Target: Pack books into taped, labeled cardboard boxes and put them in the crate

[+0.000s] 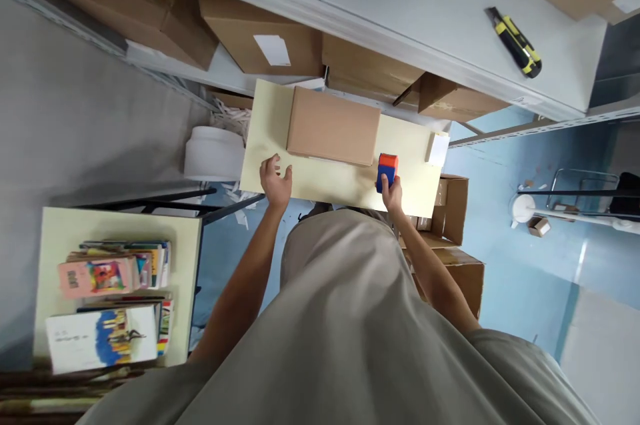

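My right hand (pixel 393 194) is wrapped round a small orange-and-blue block-shaped device (pixel 387 163), whose exact kind I cannot make out. It is held just off the right front corner of a closed brown cardboard box (pixel 334 125). That box lies flat on a pale yellow table (pixel 270 105). My left hand (pixel 276 182) hovers by the box's left front corner, fingers spread and curved, holding nothing. A small white stack, perhaps labels or paper (pixel 438 149), sits at the table's right end.
A grey shelf (pixel 400 5) runs above the table's far side, with a yellow-black box cutter (pixel 515 42) on it. Cardboard boxes (pixel 265 31) fill the level below. Books (pixel 103 338) lie on a side table at left. Open cartons (pixel 453 211) stand at right.
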### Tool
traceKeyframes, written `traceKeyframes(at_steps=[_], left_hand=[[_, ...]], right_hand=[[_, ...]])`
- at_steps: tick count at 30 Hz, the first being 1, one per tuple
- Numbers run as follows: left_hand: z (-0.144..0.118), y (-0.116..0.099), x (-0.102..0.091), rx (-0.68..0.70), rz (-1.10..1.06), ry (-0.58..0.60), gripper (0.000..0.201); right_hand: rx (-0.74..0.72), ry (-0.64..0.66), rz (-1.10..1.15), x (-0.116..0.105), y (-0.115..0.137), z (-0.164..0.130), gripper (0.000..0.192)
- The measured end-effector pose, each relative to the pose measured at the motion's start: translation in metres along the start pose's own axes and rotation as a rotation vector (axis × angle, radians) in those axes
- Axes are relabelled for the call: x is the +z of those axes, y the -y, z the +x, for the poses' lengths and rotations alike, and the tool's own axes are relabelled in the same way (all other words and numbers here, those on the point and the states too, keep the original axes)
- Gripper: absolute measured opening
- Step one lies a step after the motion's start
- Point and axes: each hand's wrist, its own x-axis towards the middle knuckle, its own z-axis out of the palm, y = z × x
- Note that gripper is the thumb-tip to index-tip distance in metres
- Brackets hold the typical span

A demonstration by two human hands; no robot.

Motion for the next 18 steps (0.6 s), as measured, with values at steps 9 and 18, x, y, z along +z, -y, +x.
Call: traceKeyframes(at_steps=[9,18], left_hand=[[-0.105,-0.05,0.048,0.214,0.011,0.369,0.021],[-0.168,-0.095,0.113,0.347,0.05,0.517,0.036]], right_hand=[[-0.341,0.34,-0.519,-0.036,-0.066,-0.013,0.076],[-0.768,0.545,-0.571,-0.077,-0.106,0.005,0.064]])
